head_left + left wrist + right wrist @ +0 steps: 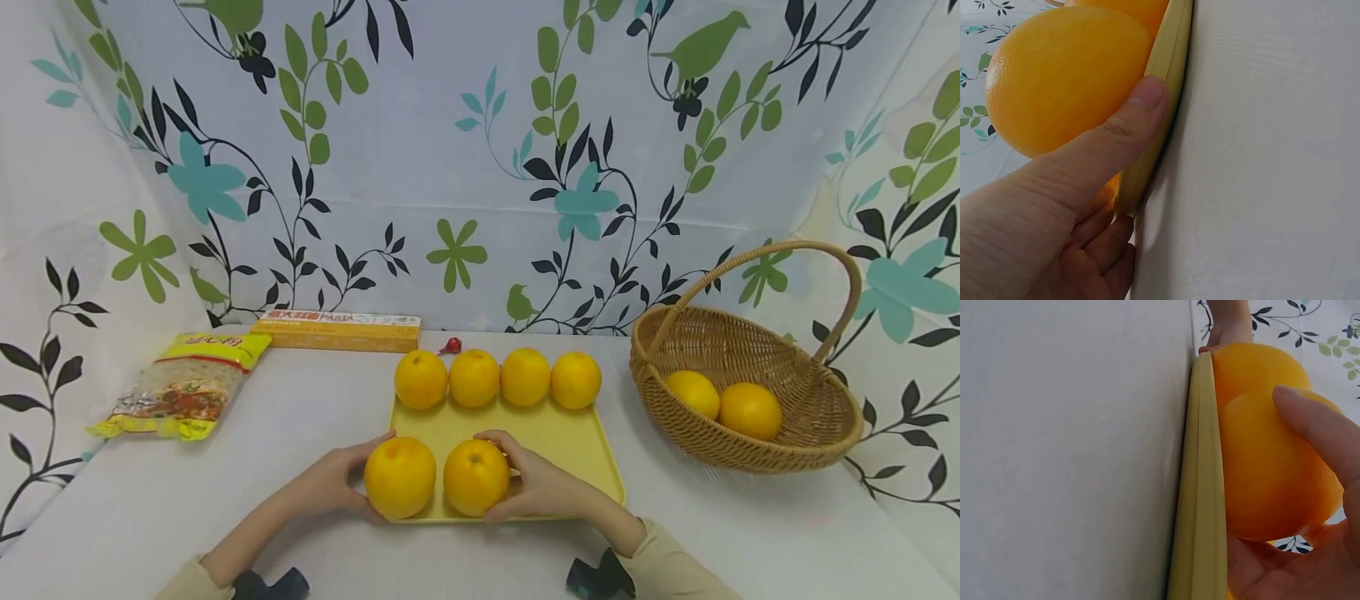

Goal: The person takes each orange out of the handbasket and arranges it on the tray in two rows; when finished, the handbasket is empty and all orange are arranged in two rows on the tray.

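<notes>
A yellow tray (517, 425) bears two rows of oranges. At its front left corner my left hand (348, 479) grips the tray, the thumb (1147, 100) on the front rim and the other fingers at its side, close around the left front orange (400, 477). My right hand (536, 479) holds the right front orange (476, 477), with the thumb at its near side and fingers behind it; this orange (1279, 469) sits inside the tray's rim. Several more oranges (474, 378) line the tray's far edge.
On the right stands a wicker basket (795, 454) with a tall handle; two oranges (750, 412) lie in it. A yellow-ended food bag (183, 383) and a pasta box (337, 332) are at the back left. A small red item (451, 345) lies behind the far row. Patterned cloth (465, 167) hangs behind.
</notes>
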Tool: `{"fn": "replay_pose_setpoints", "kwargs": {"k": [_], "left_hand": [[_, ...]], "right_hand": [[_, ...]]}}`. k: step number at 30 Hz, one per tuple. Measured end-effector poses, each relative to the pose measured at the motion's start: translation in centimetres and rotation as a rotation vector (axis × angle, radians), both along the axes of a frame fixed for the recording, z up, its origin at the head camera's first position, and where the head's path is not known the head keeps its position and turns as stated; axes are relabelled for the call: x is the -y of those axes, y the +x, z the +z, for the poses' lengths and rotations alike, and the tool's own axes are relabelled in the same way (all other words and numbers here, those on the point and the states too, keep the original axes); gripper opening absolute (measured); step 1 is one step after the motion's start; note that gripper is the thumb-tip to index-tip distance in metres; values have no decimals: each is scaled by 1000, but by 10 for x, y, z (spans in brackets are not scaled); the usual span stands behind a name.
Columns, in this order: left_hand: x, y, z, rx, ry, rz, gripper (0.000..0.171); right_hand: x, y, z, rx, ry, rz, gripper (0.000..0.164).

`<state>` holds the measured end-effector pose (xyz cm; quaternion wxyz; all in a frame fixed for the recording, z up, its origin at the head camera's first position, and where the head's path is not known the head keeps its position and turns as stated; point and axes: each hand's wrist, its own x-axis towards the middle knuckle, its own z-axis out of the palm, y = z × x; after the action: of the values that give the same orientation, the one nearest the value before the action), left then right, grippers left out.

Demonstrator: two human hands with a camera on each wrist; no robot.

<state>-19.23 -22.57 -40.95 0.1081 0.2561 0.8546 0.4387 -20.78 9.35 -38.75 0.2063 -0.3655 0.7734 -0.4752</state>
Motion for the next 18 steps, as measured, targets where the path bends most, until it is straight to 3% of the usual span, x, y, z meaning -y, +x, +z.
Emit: {"fn": "replay_pose_setpoints", "kwargs": {"k": [18], "left_hand": [[0, 1, 1, 5, 4, -2, 93]], "right_hand": [[1, -1, -2, 6, 10, -26, 80]]}}
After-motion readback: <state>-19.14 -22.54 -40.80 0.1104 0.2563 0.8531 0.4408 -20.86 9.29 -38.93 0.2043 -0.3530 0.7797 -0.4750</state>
